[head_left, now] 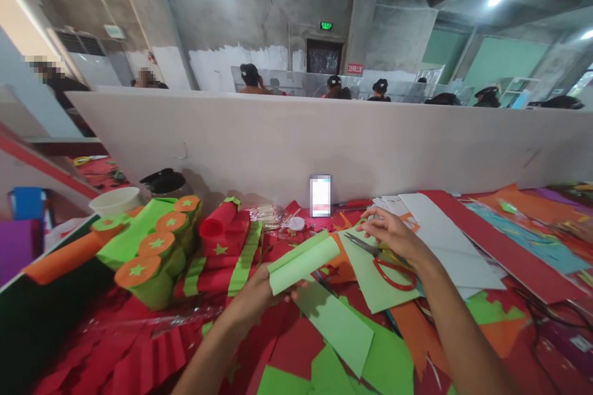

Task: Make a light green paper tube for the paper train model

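Note:
My left hand [266,287] grips a curled sheet of light green paper [306,262], fingers underneath it. To its right my right hand [389,231] hovers with bent, parted fingers, and nothing shows in them. Just below that hand lie scissors [393,274] with red handles, blades pointing left, on a pale green sheet [370,287]. Under the curled paper, another light green strip [340,327] rests on brighter green paper [389,352].
Left stand green paper rolls with orange star-marked ends [157,244] and a red paper model [225,247]. A phone [320,196] leans against the white partition [278,142]. White sheets [433,241] and a red strip [500,241] lie right. Several people sit beyond the partition.

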`<state>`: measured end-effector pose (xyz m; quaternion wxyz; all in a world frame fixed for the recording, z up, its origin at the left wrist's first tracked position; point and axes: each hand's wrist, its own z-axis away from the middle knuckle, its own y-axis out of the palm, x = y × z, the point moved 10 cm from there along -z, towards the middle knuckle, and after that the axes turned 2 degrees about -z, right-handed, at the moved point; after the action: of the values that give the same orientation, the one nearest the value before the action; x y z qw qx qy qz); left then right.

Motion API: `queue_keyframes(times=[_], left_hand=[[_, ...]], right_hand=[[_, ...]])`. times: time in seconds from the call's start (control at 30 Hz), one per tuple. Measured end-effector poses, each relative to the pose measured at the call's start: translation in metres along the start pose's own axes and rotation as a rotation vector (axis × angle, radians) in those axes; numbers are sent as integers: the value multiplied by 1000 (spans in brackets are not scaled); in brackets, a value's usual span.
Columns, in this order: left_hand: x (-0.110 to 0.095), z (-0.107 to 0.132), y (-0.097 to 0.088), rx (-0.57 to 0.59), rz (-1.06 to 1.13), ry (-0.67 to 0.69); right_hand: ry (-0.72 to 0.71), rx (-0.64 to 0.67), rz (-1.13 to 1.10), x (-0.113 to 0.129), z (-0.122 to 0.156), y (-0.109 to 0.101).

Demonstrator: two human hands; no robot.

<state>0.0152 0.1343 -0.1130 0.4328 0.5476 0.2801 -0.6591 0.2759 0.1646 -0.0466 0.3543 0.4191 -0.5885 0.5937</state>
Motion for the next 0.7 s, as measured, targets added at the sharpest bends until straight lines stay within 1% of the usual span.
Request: queue_keyframes(times=[0.03,0.1,0.13,0.2,0.3,0.4,0.5,0.7], left_hand=[[0,0,-1,-17,5,-11],[-1,1,-2,-35,2,-21],[-2,1,-2,-38,-4,-19],[-4,1,-3,-38,-18,-10],[-3,0,-4,-30,-26,-5],[2,-1,-6,-21,-51,-3],[6,-3,-9,-24,-77,12],[5,-4,-9,-9,-32,39]], right_hand=[[25,-51,116,-9,0,-15],[83,-159,435,-25,1,-46],[112,-201,506,-34,2,-59],[163,-241,608,-49,6,-77],[222,-244,689,-68,12,-91],[249,-213,718,-77,15,-93],[263,-172,719,-82,14,-89],[281,-62,692,-89,8,-64]])
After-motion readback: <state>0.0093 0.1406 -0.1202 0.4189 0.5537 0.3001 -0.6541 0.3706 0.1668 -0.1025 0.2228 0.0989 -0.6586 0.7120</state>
